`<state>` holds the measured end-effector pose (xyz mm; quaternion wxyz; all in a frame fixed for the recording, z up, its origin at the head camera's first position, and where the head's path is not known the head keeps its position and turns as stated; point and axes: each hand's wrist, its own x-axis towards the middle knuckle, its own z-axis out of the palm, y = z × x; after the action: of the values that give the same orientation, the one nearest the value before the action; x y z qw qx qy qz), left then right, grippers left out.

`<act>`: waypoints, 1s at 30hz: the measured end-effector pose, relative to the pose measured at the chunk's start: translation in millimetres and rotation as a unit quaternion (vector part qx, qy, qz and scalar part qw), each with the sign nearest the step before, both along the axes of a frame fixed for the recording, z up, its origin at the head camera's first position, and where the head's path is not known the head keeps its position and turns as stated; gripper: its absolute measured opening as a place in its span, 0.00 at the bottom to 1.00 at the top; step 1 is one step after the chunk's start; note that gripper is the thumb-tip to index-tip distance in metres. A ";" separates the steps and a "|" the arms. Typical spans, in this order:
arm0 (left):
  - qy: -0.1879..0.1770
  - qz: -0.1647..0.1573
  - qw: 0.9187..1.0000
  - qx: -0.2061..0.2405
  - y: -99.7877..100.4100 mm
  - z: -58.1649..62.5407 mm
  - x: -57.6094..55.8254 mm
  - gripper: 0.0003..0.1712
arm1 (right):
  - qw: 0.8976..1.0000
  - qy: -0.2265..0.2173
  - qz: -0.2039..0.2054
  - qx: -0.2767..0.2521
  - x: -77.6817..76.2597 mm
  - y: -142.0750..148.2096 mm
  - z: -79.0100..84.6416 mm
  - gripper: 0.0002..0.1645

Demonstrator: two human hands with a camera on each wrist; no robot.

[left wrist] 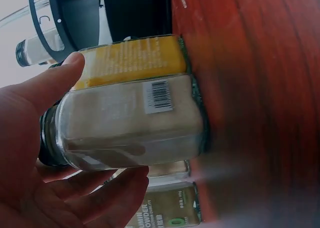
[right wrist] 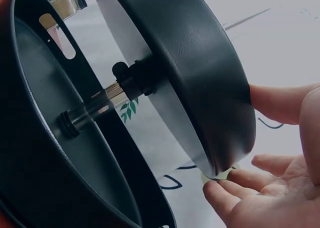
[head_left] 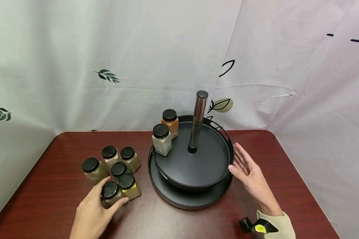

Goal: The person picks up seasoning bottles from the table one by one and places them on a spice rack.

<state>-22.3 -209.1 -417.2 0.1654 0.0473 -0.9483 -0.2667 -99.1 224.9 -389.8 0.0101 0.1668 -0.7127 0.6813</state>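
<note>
My left hand (head_left: 93, 207) curls round a spice jar (left wrist: 130, 120) of beige powder with a black lid, standing on the table at the front of a cluster. A jar with yellow contents (left wrist: 135, 60) stands right beside it, near my thumb. My right hand (head_left: 254, 181) is at the right side of a black two-tier round rack (head_left: 197, 169), fingers extended. In the right wrist view, its thumb touches the outer wall of the upper tray (right wrist: 210, 83). On that tray's left side stand a white-filled jar (head_left: 162, 144) and an orange-filled jar (head_left: 171, 124).
Several more black-lidded jars (head_left: 94, 171) are grouped behind the left hand. A tall shiny post (head_left: 198, 121) rises from the upper tray. The wider lower tray (head_left: 191, 204) rests on the red-brown table (head_left: 63, 159). A pale patterned curtain (head_left: 137, 49) hangs behind.
</note>
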 end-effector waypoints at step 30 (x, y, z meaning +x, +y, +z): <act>-0.045 0.082 0.995 0.030 2.5 -8.2 -3.7 0.51 | 0.998 0.011 0.028 0.051 1.0 -4.1 -1.1 0.60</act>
<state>-26.0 -206.6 -425.4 0.1423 0.1415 -0.9394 -0.2779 -98.1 220.8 -390.9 -0.0094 0.1948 -0.7413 0.6422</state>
